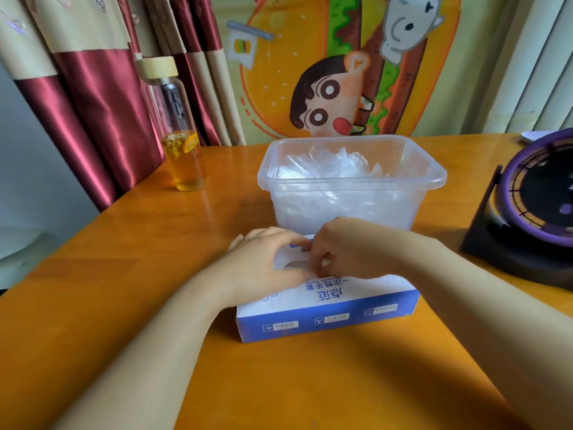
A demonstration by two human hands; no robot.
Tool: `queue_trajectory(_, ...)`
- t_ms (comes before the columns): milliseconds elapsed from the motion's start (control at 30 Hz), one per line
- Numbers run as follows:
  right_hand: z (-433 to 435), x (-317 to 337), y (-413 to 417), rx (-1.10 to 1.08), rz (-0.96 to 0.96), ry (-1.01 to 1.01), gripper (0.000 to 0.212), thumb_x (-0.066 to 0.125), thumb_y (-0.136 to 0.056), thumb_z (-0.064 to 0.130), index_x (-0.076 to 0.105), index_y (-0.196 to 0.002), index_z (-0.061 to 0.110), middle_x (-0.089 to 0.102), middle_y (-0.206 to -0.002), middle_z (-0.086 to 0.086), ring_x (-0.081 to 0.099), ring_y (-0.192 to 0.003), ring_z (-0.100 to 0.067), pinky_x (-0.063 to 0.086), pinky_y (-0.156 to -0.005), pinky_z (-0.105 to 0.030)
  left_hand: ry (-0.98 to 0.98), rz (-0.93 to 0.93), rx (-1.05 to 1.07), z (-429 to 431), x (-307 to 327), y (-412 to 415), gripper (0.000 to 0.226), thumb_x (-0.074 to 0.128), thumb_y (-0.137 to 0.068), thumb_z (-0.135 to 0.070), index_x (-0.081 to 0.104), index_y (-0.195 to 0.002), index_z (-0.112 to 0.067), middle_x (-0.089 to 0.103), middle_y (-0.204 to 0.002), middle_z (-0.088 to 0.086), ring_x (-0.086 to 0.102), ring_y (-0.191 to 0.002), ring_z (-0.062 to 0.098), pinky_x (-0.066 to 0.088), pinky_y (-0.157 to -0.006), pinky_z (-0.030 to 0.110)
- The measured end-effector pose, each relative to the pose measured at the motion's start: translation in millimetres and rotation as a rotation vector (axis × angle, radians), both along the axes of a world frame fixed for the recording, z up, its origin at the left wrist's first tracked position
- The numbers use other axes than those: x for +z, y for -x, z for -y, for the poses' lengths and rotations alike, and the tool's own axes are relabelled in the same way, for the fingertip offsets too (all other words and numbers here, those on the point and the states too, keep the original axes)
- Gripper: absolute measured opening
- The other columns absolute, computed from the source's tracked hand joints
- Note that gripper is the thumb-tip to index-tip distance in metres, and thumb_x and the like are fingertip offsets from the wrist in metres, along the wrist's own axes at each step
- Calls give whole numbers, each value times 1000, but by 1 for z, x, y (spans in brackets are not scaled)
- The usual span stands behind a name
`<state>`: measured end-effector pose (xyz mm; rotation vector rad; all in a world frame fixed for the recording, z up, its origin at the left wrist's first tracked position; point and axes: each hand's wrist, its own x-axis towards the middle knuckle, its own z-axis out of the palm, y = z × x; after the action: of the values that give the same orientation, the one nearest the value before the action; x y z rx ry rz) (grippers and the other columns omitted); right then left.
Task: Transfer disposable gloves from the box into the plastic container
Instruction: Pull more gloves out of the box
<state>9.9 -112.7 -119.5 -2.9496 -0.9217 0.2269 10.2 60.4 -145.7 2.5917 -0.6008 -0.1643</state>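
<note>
Box (325, 305): top opening mostly covered by L hand (263, 262) and R hand (350, 249); far edge hidden behind both. R fingertips curl down out of sight at the opening, so whether they pinch a glove can't be told; L grip likewise unclear. Small print on box front too blurred to read. Gloves (328, 166) in container (350, 178): one crumpled clear mass, indiv. pieces not separable. Purple-rimmed round device (533, 206): cut off by frame's right edge. Poster (341, 72): cropped at top.

Home room: satin curtains (102, 97), cartoon backdrop (325, 72), wooden table (155, 243).
</note>
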Motion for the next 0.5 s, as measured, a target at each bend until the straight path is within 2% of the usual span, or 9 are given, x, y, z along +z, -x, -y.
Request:
queue_trajectory(67,6,7,1,-7,-44,-122,18,57,-90,19,72,-98,24,65,-89,8,54,-76,-13,42,-68,-18,-17,-4,-5,-1,-1,-1,45,59,-84,-54,44,-127,-51,42,-137,-24,29,-133,4,22,-115,43)
queue_trajectory(167,12,19,1,19,18,-293,11,60,-91,25,70,-96,24,52,-77,17,49,-67,-2,38,-61,-10,-28,-25,-34,-6,-3,-5,42,55,-85,-60,45,-124,-49,42,-134,-23,28,-133,4,21,-115,44)
queue_trajectory(233,12,26,3,34,87,-354,10,56,-94,24,66,-95,23,49,-80,18,48,-69,3,38,-64,-9,-6,-61,-55,-9,-4,-7,50,47,-79,-73,47,-123,-50,43,-134,-24,31,-133,4,24,-114,46)
queue_trajectory(333,11,33,7,26,147,-512,11,50,-96,20,58,-90,24,53,-88,12,52,-77,0,40,-68,-8,50,-88,-114,-9,-7,-8,57,38,-71,-88,47,-119,-58,52,-129,-24,44,-127,10,33,-107,54)
queue_trajectory(400,12,37,8,-10,167,-597,9,50,-97,22,57,-91,23,54,-87,18,55,-79,-1,39,-67,-5,57,-100,-115,-8,-7,-8,57,38,-69,-89,47,-117,-59,54,-125,-23,48,-123,12,35,-105,56)
queue_trajectory(467,15,37,8,-34,142,-600,8,53,-94,30,58,-97,25,54,-91,24,55,-82,4,40,-67,-4,58,-106,-113,-7,-7,-7,55,39,-70,-87,47,-117,-59,55,-124,-23,50,-121,12,36,-104,57)
queue_trajectory(500,16,36,8,-46,104,-581,16,56,-90,37,58,-104,28,55,-97,25,54,-87,5,42,-70,-4,58,-104,-108,-7,-6,-6,54,40,-70,-86,46,-117,-59,56,-124,-23,51,-121,12,37,-104,57)
